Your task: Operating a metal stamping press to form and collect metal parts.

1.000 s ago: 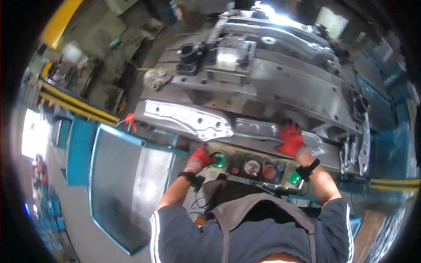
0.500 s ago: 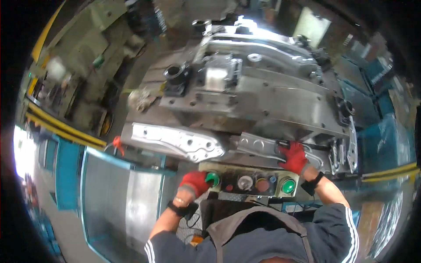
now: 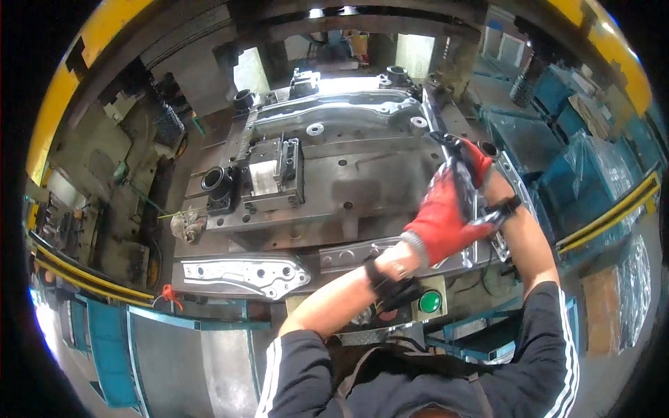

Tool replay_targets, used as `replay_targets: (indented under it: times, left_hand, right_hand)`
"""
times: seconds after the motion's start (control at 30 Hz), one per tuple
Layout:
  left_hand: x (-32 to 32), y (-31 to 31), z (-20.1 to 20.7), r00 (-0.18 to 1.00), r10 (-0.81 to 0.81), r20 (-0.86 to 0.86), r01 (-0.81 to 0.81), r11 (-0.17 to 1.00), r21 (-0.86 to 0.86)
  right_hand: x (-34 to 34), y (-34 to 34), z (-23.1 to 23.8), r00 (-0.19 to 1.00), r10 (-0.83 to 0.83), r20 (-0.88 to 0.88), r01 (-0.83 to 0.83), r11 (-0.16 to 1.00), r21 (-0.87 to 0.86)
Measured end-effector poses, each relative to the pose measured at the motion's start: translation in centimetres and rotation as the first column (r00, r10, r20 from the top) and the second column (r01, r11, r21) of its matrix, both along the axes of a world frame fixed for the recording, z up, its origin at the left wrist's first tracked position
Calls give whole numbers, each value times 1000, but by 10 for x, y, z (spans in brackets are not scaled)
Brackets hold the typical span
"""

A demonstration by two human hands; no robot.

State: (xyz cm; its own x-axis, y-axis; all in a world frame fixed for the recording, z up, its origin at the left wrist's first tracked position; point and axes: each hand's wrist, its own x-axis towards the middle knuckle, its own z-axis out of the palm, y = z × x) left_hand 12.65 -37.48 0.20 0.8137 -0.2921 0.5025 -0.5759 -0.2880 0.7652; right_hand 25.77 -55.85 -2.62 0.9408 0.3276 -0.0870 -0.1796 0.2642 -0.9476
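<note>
In red gloves, both my hands come together over the right side of the press bed (image 3: pixel 320 226). My left hand (image 3: pixel 437 216) reaches across from the lower left, its fingers closed round a long, slender, dark-and-metal tool (image 3: pixel 433 115). Just beyond it, my right hand (image 3: pixel 479 160) grips the same tool, which points away from me; its exact kind is unclear. Below my left forearm lies a stamped metal part (image 3: pixel 338 258), partly hidden. Another stamped part with holes (image 3: pixel 244 272) rests farther left along the front edge.
A green button (image 3: pixel 430 301) shows on the control box beneath my left forearm. A die block (image 3: pixel 272 174) and a round post (image 3: pixel 217 184) stand up on the left. A long curved panel (image 3: pixel 341 106) lies at the back. Yellow-black rails (image 3: pixel 613 216) flank the right.
My left hand has left the green button at the left of the control box and crossed to the right. My right hand has lifted from the front part and moved farther away, now with the tool.
</note>
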Motion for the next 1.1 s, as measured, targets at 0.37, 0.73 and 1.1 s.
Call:
replay_targets:
  times: [0.37, 0.73, 1.1]
  left_hand:
    - [20, -49, -76, 937, 243, -253, -251, 968, 0]
    - [258, 153, 16, 888, 360, 286, -372, 196, 908]
    - [257, 173, 39, 828, 390, 404, -478, 113, 871]
  right_hand:
    - [81, 3, -67, 991, 125, 53, -120, 988, -95]
    - [60, 13, -38, 991, 102, -90, -106, 994, -41]
    - [33, 32, -6, 999, 29, -34, -31, 997, -72]
